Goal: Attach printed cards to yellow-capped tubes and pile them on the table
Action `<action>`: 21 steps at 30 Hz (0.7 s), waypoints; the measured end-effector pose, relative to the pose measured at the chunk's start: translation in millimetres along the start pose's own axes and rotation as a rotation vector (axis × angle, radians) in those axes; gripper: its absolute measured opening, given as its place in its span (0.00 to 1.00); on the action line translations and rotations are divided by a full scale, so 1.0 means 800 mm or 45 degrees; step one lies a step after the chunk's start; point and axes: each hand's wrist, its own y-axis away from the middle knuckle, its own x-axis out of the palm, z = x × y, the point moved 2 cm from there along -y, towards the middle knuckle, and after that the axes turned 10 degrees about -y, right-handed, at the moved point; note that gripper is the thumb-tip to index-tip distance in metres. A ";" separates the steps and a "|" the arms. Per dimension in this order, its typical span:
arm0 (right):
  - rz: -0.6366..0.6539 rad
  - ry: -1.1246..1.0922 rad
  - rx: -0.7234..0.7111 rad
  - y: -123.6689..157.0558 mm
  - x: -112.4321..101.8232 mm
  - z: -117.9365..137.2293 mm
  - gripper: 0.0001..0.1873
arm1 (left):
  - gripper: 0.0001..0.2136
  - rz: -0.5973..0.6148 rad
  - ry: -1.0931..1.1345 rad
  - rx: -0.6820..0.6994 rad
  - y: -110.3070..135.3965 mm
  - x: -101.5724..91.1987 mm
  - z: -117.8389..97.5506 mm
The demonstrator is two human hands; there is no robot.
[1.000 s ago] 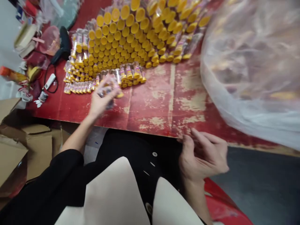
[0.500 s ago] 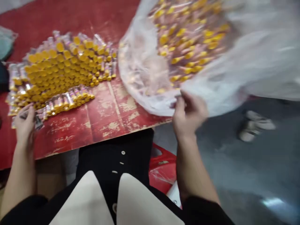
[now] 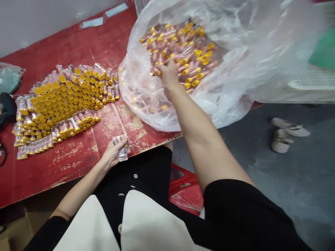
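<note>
- I'm holding a small bunch of printed packets in the left hand; thumb is pressing on top, fingers are closing underneath, so clamped.
- Left hand is hovering or resting by the front edge of the red table; I'm not able to tell if it's touching.
- I'm putting the right hand inside the open mouth of a big clear plastic bag, arm lying across the bag's near rim.
- Right fingers are curling at the loose yellow-capped tubes; tips are partly hiding, so I can't tell if they're pinching one or just touching.
- Loose tubes are lying jumbled in the bag, caps pointing every way; bag is sitting on the table, right of the stack.
- Stacked tubes are lying in tiers on the table's left part, most caps facing the near edge.
- A low row of wrapped tubes is running along the stack's near left side.
- I'm seeing a black object and a teal bundle sitting at far left.
- Red stool is standing below the edge; pale shoes are lying on the floor, right.
</note>
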 end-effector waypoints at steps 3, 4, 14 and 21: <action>0.055 -0.003 0.053 0.004 -0.015 0.015 0.17 | 0.10 -0.016 0.106 0.083 -0.009 0.010 -0.007; 0.052 -0.086 0.094 0.016 -0.027 0.024 0.13 | 0.11 -0.029 0.141 0.124 -0.012 0.013 -0.011; 0.394 -1.356 1.105 0.293 -0.106 0.191 0.31 | 0.20 -0.201 0.119 0.594 -0.043 0.076 -0.016; 0.234 -1.391 1.169 0.317 -0.077 0.191 0.29 | 0.20 -0.223 0.029 0.577 -0.028 0.076 -0.004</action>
